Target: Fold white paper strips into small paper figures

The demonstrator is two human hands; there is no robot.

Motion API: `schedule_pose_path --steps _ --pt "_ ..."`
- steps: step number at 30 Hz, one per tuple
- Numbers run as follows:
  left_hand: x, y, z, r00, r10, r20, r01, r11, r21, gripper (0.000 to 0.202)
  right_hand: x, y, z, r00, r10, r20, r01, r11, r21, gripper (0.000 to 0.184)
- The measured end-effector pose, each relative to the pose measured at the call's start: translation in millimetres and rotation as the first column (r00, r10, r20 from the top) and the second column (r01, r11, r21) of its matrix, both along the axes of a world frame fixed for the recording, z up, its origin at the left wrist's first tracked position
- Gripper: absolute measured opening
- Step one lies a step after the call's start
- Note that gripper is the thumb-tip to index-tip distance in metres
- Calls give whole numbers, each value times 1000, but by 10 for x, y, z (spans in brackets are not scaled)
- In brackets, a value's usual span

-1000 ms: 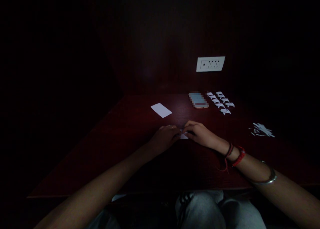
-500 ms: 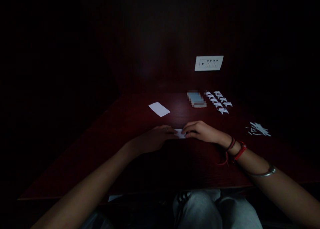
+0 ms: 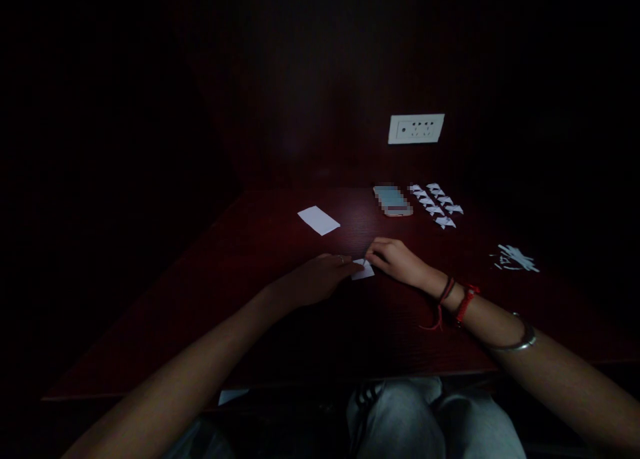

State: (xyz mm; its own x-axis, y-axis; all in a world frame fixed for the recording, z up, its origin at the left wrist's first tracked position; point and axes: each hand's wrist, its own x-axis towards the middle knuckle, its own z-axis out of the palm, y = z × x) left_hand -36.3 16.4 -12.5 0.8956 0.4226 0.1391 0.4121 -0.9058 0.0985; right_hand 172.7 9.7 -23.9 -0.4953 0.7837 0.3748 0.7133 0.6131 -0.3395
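Note:
A small white folded paper piece (image 3: 362, 269) lies on the dark red table (image 3: 250, 312) between my two hands. My left hand (image 3: 320, 277) rests on the table with its fingertips pressed on the paper's left edge; a ring shows on one finger. My right hand (image 3: 397, 260) has its fingers curled and pinched on the paper's right edge. Thread bands and a metal bangle circle my right wrist.
A white paper rectangle (image 3: 319, 219) lies further back. A phone (image 3: 393, 200) sits beside several small folded paper shapes (image 3: 437, 204). Paper scraps (image 3: 515, 258) lie at the right. A white wall socket (image 3: 416, 128) is on the back panel. My knees show below the table edge.
The paper piece has shifted slightly and turned between the fingers; my right hand has drawn a little left and back, my left hand has stayed close to it.

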Motion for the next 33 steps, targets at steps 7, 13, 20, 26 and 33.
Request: schedule_pose_path --steps 7,13,20,26,33 --pt "12 33 -41 998 -46 -40 49 996 74 42 2 27 -59 999 -40 -28 40 999 -1 17" --pt "42 17 -13 999 -33 -24 35 995 96 39 2 46 -79 997 -55 -54 55 998 6 9" --pt "56 25 -61 1000 -22 -15 23 995 92 39 0 69 -89 998 -58 -26 58 998 1 11" --pt "78 37 -65 999 -36 -13 37 995 94 41 -40 71 -111 994 -111 0 111 994 8 13" --pt "55 61 -31 998 -51 32 51 999 9 45 54 11 -2 997 -79 22 77 995 69 16"
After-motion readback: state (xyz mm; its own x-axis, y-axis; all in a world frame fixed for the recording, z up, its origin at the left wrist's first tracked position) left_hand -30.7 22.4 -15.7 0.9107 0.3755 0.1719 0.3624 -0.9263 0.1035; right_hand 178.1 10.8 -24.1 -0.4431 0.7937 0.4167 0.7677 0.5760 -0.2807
